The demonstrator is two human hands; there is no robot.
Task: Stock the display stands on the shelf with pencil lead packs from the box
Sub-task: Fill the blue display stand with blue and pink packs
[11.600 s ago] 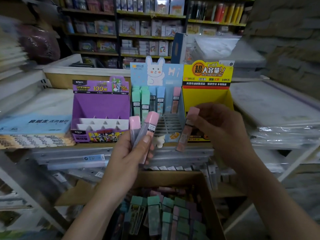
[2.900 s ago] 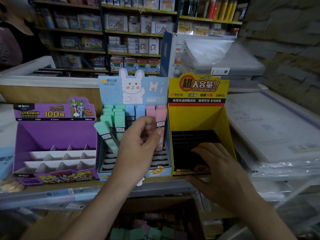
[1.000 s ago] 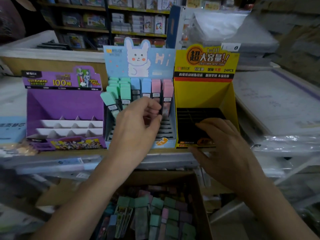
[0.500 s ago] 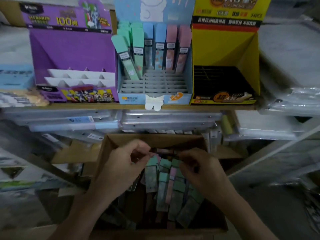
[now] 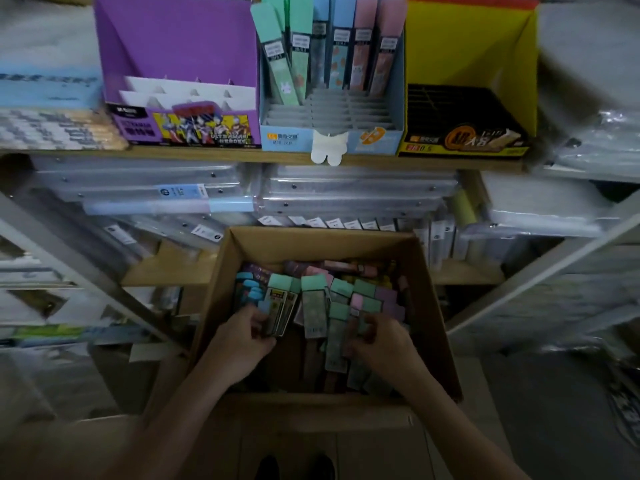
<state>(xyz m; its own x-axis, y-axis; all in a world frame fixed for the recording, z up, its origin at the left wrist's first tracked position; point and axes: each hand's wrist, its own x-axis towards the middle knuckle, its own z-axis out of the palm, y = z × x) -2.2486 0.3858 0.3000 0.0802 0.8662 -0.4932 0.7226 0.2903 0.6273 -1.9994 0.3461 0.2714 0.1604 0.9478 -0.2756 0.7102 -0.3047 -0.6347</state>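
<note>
Three display stands side by side on shelf (image 5: 381, 160): purple stand (image 5: 173, 46), front reading "ULTRAMAN HEROES"; blue stand (image 5: 391, 140), label too blurred to read; yellow stand (image 5: 467, 46), "0.5" legible. At least six upright packs (image 5: 341, 46) in blue stand's back rows, leftmost green one tilted. Cardboard box (image 5: 433, 306) stood below shelf, loose lead packs (image 5: 313, 306) heaped inside, too many to count. Both hands in box. Left hand (image 5: 239, 344): fingers pinched on yellow-labelled pack at pile's left. Right hand (image 5: 381, 344): fingers curled among packs at right, grip unclear in dim light.
</note>
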